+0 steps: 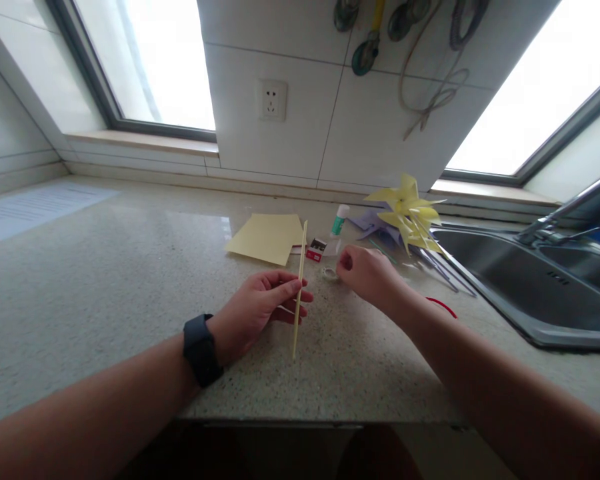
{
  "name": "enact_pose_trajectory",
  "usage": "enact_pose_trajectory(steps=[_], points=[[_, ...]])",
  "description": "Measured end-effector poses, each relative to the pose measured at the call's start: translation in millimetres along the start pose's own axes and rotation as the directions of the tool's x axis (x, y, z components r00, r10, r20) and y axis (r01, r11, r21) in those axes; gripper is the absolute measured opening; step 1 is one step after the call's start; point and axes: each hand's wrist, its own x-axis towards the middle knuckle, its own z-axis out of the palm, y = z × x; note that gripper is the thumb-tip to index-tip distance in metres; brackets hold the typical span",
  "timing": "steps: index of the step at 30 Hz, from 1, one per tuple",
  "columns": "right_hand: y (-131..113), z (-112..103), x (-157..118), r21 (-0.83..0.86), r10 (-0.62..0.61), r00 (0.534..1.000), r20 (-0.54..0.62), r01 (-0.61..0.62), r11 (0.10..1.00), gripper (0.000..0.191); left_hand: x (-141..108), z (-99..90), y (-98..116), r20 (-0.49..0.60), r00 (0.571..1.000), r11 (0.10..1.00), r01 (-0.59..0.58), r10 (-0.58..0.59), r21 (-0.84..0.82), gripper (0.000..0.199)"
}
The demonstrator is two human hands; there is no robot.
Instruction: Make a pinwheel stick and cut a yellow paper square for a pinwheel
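Note:
My left hand [275, 297] pinches a thin pale yellow stick [297, 327], possibly rolled paper, between thumb and fingers, tilted upright over the counter. My right hand [363, 270] is closed above the counter, its fingertips beside a small roll of clear tape [329, 273]. Whatever those fingers grip, if anything, is hidden. A small red and black box [316, 251] sits just behind the tape. Farther back stands a glue stick [339, 221] with a white cap and green label. Sheets of yellow paper [267, 239] lie flat behind my left hand.
Yellow and purple paper pinwheels [405, 207] lie at the back right, beside the steel sink [510, 280] with its faucet [535, 227]. A red cord-like piece [443, 307] is near my right forearm. A printed sheet [35, 207] lies at far left on the speckled counter [145, 280].

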Motion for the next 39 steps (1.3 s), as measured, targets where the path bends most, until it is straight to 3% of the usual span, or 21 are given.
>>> enact_pose_trajectory(steps=[5,8,11,15,19,23,30,39], points=[[-26.9,-23.7,-4.8,0.04,-0.126,0.991,-0.036,0.127,0.991,0.019,0.8,-1.5,-0.5,-0.027,1.0,1.0,-0.005,0.004,-0.012,0.028],[-46.8,-32.1,-4.3,0.322,-0.212,0.977,0.02,0.195,0.927,0.017,2.0,-2.4,-1.1,-0.064,0.997,0.998,-0.038,0.036,-0.041,0.03],[-57.4,-24.0,-3.2,0.586,-0.239,0.964,0.114,0.129,0.8,0.016,3.2,-3.0,-1.9,-0.111,0.992,0.996,-0.071,0.065,-0.057,0.03],[-57.5,-0.8,-6.4,0.776,-0.215,0.953,0.211,-0.029,0.63,0.019,3.2,-2.3,-1.7,-0.142,0.986,0.992,-0.096,0.084,-0.077,0.029],[-58.8,8.3,-14.6,0.838,-0.256,0.926,0.277,-0.102,0.537,0.027,2.8,-1.3,-1.0,-0.154,0.984,0.987,-0.108,0.09,-0.116,0.029],[-63.2,9.5,-19.9,0.854,-0.191,0.936,0.296,-0.17,0.491,0.033,2.9,-0.7,-0.7,-0.136,0.987,0.989,-0.103,0.088,-0.104,0.03],[-62.6,10.8,-22.2,0.883,-0.16,0.943,0.292,-0.202,0.424,0.026,0.5,0.8,-1.3,-0.135,0.987,0.995,-0.089,0.081,-0.052,0.03],[-60.4,8.9,-22.3,0.865,-0.144,0.97,0.194,-0.099,0.492,0.018,0.1,2.8,-1.0,-0.119,0.99,0.997,-0.082,0.082,0.004,0.034]])
